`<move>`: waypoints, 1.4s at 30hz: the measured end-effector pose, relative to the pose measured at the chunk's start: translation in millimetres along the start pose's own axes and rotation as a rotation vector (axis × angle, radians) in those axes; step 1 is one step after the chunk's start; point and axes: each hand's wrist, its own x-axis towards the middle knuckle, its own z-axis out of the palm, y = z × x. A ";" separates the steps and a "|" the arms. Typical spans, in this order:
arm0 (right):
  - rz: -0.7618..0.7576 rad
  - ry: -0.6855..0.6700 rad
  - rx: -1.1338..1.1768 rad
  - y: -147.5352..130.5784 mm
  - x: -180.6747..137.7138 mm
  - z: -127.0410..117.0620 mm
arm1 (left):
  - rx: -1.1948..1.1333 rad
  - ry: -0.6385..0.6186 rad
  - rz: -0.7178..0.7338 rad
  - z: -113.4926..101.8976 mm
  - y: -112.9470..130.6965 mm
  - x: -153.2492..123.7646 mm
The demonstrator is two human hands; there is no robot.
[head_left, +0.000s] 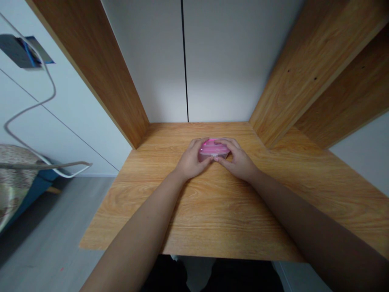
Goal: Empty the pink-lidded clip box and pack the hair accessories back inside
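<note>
A small clear plastic container with a pink lid (215,147) rests on the wooden desk (209,211), toward its back. My left hand (193,159) is curled around the container's left side, with its thumb at the front. From the right, my right hand (236,160) wraps the other side, its fingers lying over the lid and its thumb at the front rim. Both thumbs nearly meet at the front middle. The lid sits on the container; whether it is fully fastened I cannot tell. What is inside cannot be made out.
Wooden upright panels stand left (100,69) and right (291,77) of the desk, with a white back panel (219,61) behind. A white cable (54,89) hangs at the left, near a bed corner (18,182). The desk's front edge is close to my legs.
</note>
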 end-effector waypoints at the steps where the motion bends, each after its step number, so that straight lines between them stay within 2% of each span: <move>1: 0.001 0.001 -0.001 -0.2 0.1 -0.1 | 0.000 0.003 0.002 0.1 -0.1 0.0; 42: 0.013 0.005 -0.044 6.8 -0.1 1.8 | 0.004 0.023 -0.007 1.7 0.9 -0.4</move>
